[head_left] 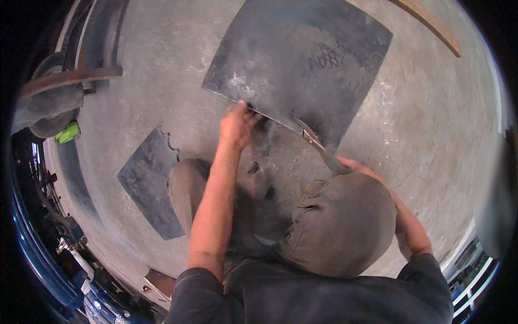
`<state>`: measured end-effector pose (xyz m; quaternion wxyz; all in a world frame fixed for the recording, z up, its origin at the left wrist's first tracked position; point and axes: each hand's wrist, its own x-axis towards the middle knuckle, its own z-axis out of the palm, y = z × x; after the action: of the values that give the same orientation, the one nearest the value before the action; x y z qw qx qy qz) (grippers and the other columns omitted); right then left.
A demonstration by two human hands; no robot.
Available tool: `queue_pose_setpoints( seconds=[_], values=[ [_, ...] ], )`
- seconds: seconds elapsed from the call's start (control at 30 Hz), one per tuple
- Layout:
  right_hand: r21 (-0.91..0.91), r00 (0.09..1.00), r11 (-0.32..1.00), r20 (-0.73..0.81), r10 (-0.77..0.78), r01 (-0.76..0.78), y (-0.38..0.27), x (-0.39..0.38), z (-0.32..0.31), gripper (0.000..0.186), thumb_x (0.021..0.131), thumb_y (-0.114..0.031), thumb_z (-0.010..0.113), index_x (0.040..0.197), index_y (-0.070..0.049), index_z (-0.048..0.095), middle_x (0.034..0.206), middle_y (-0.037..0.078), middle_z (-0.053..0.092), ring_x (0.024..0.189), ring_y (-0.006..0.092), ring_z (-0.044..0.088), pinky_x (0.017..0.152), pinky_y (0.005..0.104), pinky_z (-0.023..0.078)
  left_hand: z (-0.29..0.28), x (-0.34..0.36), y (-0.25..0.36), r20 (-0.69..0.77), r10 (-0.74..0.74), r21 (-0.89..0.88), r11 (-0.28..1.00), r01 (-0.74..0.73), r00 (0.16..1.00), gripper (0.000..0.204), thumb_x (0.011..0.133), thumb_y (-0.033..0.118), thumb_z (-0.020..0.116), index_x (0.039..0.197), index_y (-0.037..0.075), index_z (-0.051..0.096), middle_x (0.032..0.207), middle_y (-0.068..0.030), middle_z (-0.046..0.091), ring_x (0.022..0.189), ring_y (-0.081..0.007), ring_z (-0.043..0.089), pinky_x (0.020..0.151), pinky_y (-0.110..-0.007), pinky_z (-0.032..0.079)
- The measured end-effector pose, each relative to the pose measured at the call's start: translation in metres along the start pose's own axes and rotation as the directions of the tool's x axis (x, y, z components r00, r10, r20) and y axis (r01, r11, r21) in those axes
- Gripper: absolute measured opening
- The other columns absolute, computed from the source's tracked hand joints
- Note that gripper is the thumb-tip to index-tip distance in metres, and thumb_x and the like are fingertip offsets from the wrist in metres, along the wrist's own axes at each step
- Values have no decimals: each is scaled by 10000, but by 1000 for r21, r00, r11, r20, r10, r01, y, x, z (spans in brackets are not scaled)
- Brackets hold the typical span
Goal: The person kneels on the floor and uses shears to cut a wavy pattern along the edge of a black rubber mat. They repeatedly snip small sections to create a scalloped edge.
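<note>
There are two dark sheets [291,59] [148,186] and one pair of shears [327,155]. Two bare hands [236,127] [353,164], two knees [188,181] [345,224] and two sleeves [197,289] [426,283] show, along with one green object [67,133] and one long wooden strip [431,24].

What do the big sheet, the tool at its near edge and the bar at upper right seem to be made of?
Sheet: probably thin metal, dull dark grey; its near edge shows as a narrow bright line, though rubber isn't ruled out. Tool: likely steel, worn, with brownish, rust-like patches over grey. Bar: wood or rusted steel; its matte brown colour leaves that open.
</note>
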<state>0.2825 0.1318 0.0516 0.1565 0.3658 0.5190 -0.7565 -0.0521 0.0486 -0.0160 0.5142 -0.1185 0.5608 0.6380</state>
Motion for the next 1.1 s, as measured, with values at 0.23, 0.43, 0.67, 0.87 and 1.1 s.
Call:
queue_pose_setpoints(
  seconds=[0.23, 0.43, 0.67, 0.87, 1.1],
  values=[
    [328, 995, 943, -92, -26, 55, 29, 15, 58, 620, 919, -252, 684, 1474, -64, 480, 1176, 57, 627, 1044, 163, 586, 917, 324, 461, -18, 18, 30, -49, 67, 215, 975, -55, 997, 292, 988, 63, 460, 1256, -54, 474, 1204, -179, 583, 1069, -303, 620, 929, -468, 527],
    [410, 982, 912, -182, 54, 26, 18, 11, 68, 644, 901, -225, 703, 1478, -64, 466, 1048, 48, 624, 928, 145, 584, 815, 310, 470, 1, -14, 39, 74, 65, 296, 952, -84, 995, 318, 983, 69, 483, 1274, -59, 474, 1185, -165, 599, 1041, -292, 626, 923, -454, 526],
    [480, 973, 877, -216, 84, 32, 2, 18, 86, 676, 880, -193, 726, 1483, -64, 450, 898, 37, 620, 793, 124, 581, 696, 294, 482, 27, 43, 37, 182, 165, 289, 933, -213, 969, 275, 978, 160, 544, 1166, -40, 523, 1058, -147, 638, 889, -240, 657, 753, -382, 571],
    [531, 953, 840, -296, 62, 110, 38, 39, 87, 637, 870, -195, 737, 1433, -53, 473, 799, 22, 607, 691, 112, 566, 603, 291, 472, 17, -17, -44, 147, -295, 552, 817, 169, 944, 415, 1017, 411, 564, 1121, 11, 599, 897, -99, 650, 724, -195, 629, 640, -331, 510],
    [519, 962, 845, -272, 21, 128, 15, 44, 94, 572, 886, -186, 726, 1392, -54, 494, 828, 32, 616, 681, 108, 567, 594, 285, 472, 40, -22, -54, 129, -169, 682, 730, 36, 977, 360, 998, 391, 581, 1006, 36, 636, 762, -36, 615, 622, -135, 562, 552, -286, 423]
  ],
)
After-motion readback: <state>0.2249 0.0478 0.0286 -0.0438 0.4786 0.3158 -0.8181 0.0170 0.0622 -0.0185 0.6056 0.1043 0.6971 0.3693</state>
